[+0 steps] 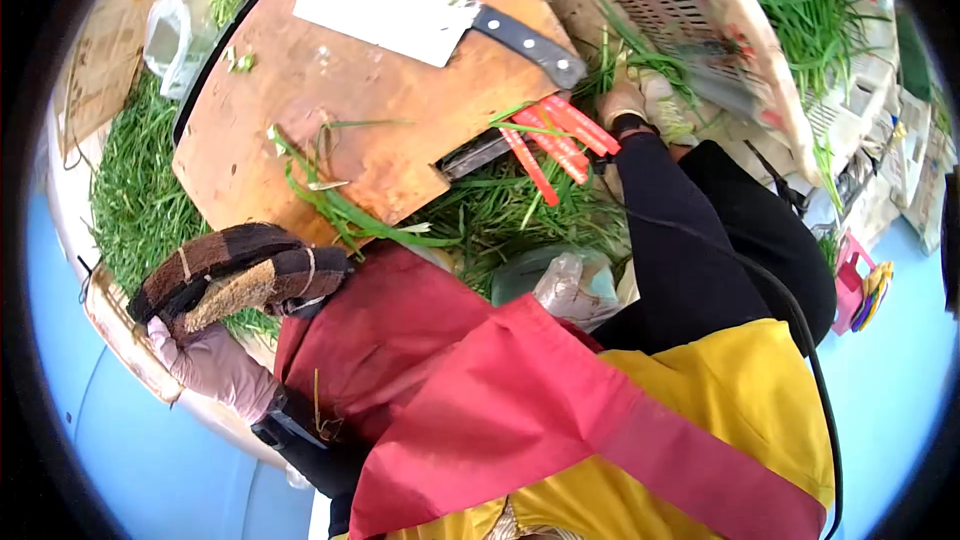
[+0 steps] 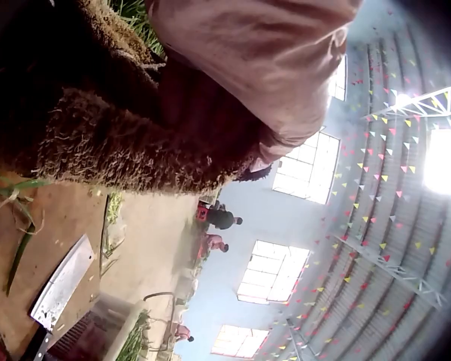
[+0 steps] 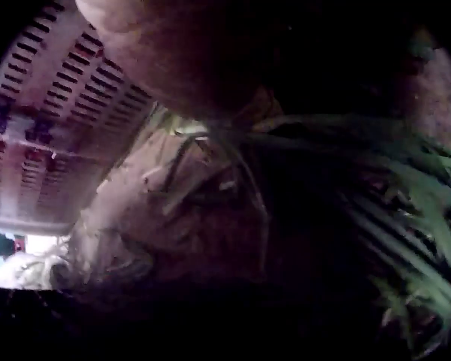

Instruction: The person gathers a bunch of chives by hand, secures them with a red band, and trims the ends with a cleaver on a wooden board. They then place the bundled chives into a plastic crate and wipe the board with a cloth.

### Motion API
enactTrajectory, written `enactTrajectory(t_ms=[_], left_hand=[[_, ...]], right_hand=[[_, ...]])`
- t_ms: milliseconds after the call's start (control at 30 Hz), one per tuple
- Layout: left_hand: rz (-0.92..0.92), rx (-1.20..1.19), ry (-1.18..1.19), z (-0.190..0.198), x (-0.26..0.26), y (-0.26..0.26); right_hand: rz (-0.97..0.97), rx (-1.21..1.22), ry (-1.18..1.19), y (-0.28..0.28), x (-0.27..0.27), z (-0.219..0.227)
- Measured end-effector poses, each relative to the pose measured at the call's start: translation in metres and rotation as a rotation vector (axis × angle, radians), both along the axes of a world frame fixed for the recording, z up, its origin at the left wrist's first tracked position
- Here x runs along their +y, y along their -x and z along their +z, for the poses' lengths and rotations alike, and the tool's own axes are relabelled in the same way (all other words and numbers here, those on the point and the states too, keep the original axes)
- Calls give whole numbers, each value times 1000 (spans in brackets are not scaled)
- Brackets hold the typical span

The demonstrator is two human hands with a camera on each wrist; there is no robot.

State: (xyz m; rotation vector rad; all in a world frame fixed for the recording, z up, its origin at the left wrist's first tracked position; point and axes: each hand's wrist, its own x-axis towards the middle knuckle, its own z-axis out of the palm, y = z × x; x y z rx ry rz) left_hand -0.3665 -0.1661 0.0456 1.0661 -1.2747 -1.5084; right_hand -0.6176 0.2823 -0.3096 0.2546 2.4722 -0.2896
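Note:
My gloved left hand grips a thick brown checked cloth beside the round wooden board. Close up in the left wrist view, the glove lies against the fuzzy cloth. My right hand is low between the board and a slotted crate, next to green stalks. The right wrist view is dark: the hand is over some stalks, and whether it holds them cannot be made out. A cleaver lies flat on the board, with loose green leaves near its lower edge.
Red printed strips hang at the board's right edge. The slotted crate stands tilted at the upper right, with long greens beyond it. More cut greens lie left of the board. A lidded container sits below it.

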Motion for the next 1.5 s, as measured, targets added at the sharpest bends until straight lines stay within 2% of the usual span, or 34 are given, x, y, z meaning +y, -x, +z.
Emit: enactTrajectory(t_ms=[100,200,300,333,367,400,433,467,500,533,567,600,667,700,733,800,867,933,1000,1067,1100,1167,1200,1233,1267,1300,1333,1400,1433,1467,1500], left_hand=[[-133,122,-56,-3,-10,-14],[-3,54,6,-2,2,1],[-34,115,-52,-3,-14,-14],[-29,113,-42,0,-10,-13],[-72,63,-28,2,-5,-12],[-112,17,-6,5,0,-7],[-12,-41,104,7,5,0],[36,-72,186,8,1,-4],[-1,3,154,14,-2,-13],[-36,86,125,21,-5,-20],[21,96,180,24,-1,-18],[79,106,232,26,5,-13],[99,100,303,33,8,-19],[144,113,343,36,8,-22],[189,124,378,37,8,-25],[232,160,419,51,11,-34],[295,203,463,62,7,-56],[372,229,485,71,3,-76],[438,264,538,75,7,-85],[486,284,485,75,6,-98],[445,280,468,74,4,-102],[394,295,423,65,-8,-119],[392,308,426,63,-7,-120],[427,292,410,64,-5,-121],[458,274,391,66,-3,-121],[440,272,398,71,2,-122],[430,274,393,72,4,-129],[313,201,368,74,6,-146],[288,152,384,78,14,-152],[273,163,393,83,20,-161],[294,76,389,87,25,-172]], right_hand=[[238,-211,-97,-60,3,-12],[582,-520,-140,-150,-34,-13],[853,-642,79,-199,-124,8],[895,-475,281,-222,-148,6],[1093,-600,333,-242,-170,4],[1125,-653,415,-253,-184,2],[1153,-709,498,-262,-199,2],[1004,-706,608,-292,-202,-31],[939,-554,670,-308,-202,-43],[962,-544,710,-265,-209,19],[925,-501,678,-245,-202,51],[886,-459,647,-237,-189,67],[1015,-447,652,-228,-181,85],[1066,-518,569,-201,-185,145],[1137,-482,655,-199,-184,150],[1158,-507,740,-165,-197,228],[867,-359,1036,-154,-200,250],[782,-54,1195,-130,-219,262],[635,326,1173,-104,-239,261],[747,702,638,-102,-267,234],[857,379,364,-114,-281,271],[1174,362,270,-154,-295,276],[1408,220,340,-176,-294,279],[1410,195,661,-197,-285,252],[1221,264,1132,-209,-272,230],[1084,172,1174,-205,-263,239],[944,77,1209,-199,-251,249],[872,298,1165,-167,-200,281],[795,253,1199,-146,-172,296],[698,315,1072,-131,-140,302],[679,285,973,-112,-108,321]])
